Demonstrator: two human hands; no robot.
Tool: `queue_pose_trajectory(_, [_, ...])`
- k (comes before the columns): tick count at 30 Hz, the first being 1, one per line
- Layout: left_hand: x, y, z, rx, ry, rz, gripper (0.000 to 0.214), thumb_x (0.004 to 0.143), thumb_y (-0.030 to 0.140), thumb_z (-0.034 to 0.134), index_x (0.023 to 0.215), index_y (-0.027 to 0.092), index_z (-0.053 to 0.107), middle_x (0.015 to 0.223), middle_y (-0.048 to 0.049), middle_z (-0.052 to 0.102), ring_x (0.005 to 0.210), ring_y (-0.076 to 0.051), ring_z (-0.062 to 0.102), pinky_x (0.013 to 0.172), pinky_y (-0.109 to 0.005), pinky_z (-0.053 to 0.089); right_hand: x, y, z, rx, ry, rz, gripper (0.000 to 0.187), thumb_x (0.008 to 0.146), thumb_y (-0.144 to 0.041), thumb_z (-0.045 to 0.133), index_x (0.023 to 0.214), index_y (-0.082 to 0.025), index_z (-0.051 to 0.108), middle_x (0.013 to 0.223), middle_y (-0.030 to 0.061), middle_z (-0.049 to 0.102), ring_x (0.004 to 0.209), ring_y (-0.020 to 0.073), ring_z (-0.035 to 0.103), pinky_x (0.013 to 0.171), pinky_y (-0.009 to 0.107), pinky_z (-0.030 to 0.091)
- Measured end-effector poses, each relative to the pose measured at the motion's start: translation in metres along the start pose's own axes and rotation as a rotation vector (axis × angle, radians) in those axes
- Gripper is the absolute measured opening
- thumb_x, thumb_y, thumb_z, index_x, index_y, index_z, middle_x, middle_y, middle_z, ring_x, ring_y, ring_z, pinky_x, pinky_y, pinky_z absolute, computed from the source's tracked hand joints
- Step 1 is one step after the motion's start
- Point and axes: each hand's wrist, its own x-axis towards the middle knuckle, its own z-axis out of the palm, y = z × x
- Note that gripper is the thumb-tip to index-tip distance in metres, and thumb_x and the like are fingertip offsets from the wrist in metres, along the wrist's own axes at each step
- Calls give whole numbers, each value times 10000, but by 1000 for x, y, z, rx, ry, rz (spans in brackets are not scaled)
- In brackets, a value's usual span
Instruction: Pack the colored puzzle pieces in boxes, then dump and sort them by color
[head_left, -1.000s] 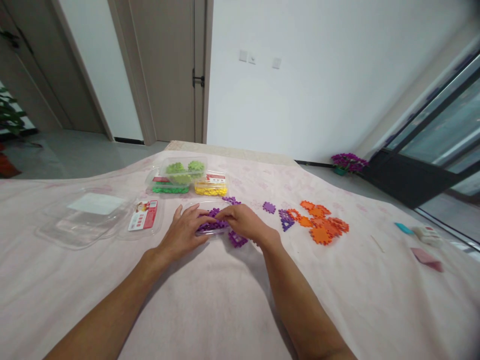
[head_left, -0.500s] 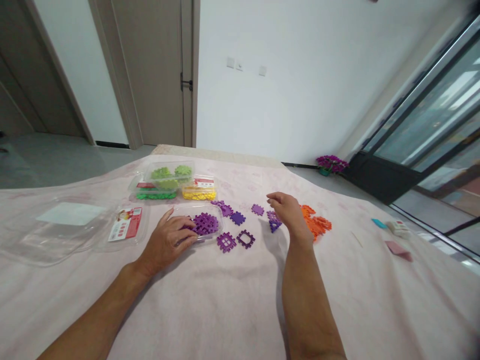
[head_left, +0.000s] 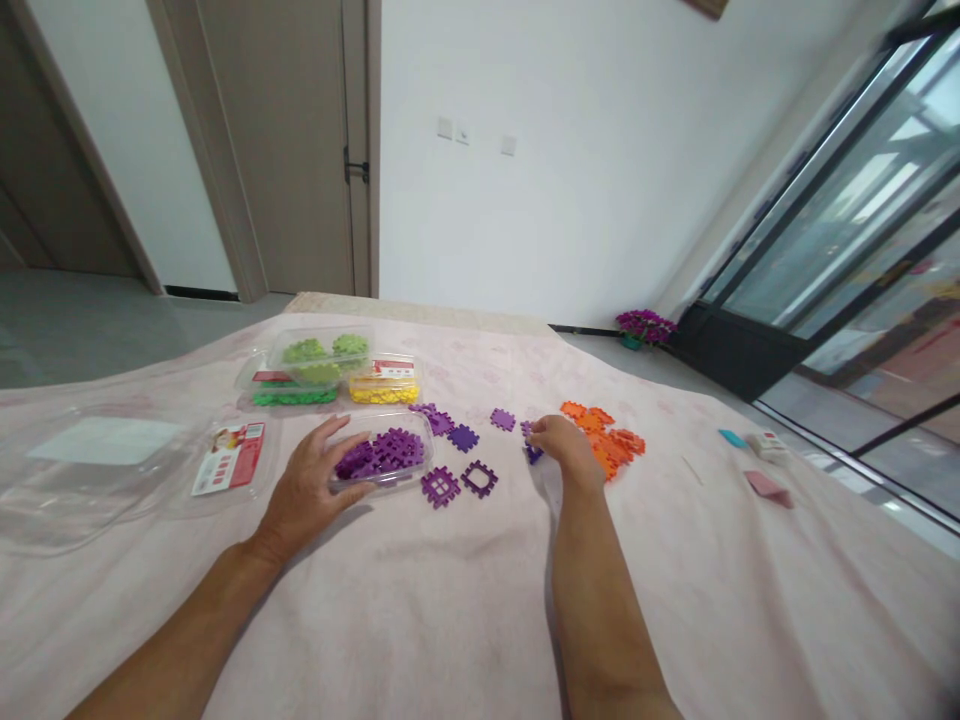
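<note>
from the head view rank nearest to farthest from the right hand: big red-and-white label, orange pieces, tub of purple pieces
1. Orange pieces, beside the right hand, on its right
2. Tub of purple pieces, to its left
3. Big red-and-white label, far left

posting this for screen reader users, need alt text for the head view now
A left hand is spread at the end of a clear tray of purple toothed pieces; the right hand is at more purple pieces beside an orange pile. Clear boxes of green and yellow pieces sit beyond on pink cloth.
</note>
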Motion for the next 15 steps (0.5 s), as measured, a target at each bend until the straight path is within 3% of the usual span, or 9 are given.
queue_pose_trajectory(3, [-2, -1, -1, -39, -3, -85, 643, 826, 515, 744, 1384, 249, 569, 1538, -151, 412, 1421, -349, 430, 1177, -569, 371, 1, 4, 8, -78, -31, 45, 320, 712, -329, 779, 1010, -215, 761, 1023, 91, 758, 949, 239, 713, 752, 284, 492])
queue_pose_trajectory(7, [-2, 7, -9, -64, 26, -35, 347, 863, 412, 723, 1162, 244, 673, 1442, -122, 509, 1395, -312, 463, 1171, -545, 387, 4, 5, 19, -126, 20, 29, 422, 687, -248, 767, 1103, -189, 731, 1137, 149, 719, 966, 253, 714, 738, 292, 504])
queue_pose_trajectory(10, [-2, 15, -16, -53, 40, 22, 104, 887, 329, 686, 934, 240, 713, 1349, -95, 584, 1378, -291, 482, 1169, -526, 393, 4, 1, 20, -153, 10, 16, 376, 665, -123, 704, 1033, -183, 749, 1062, 143, 738, 943, 260, 723, 718, 289, 498])
queue_pose_trajectory(15, [-1, 18, -20, -35, 9, 50, 110, 892, 307, 666, 866, 252, 757, 1325, -83, 622, 1373, -287, 480, 1186, -542, 365, -4, -4, 2, -101, -17, -69, 225, 641, -59, 674, 780, -212, 763, 780, 102, 744, 795, 256, 723, 677, 300, 485])
